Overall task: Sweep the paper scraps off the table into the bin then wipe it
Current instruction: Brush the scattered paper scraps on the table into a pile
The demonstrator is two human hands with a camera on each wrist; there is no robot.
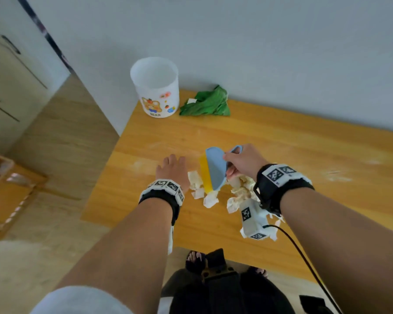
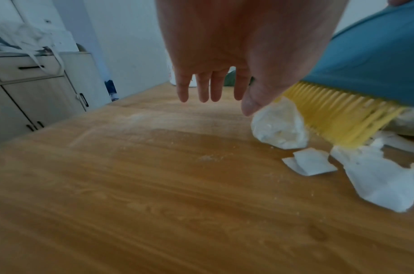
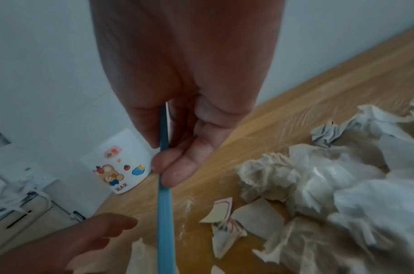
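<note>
My right hand [image 1: 241, 159] grips a blue hand brush [image 1: 216, 168] with yellow bristles [image 2: 337, 118]; its thin blue edge [image 3: 164, 185] runs between my thumb and fingers. The bristles touch white paper scraps [image 1: 204, 193] on the wooden table [image 1: 281, 141]. More crumpled scraps [image 3: 318, 185] lie under my right wrist. My left hand [image 1: 173, 168] hovers flat just left of the scraps, fingers [image 2: 203, 89] straight and holding nothing. The white bin [image 1: 156, 87] with a bear picture stands at the table's far left corner. A green cloth [image 1: 208, 103] lies beside it.
The table's left edge [image 1: 104, 168] drops to a tiled floor. A cabinet [image 2: 37, 96] stands off to the left. A wall runs behind the table. A black cable [image 1: 304, 257] trails from my right wrist.
</note>
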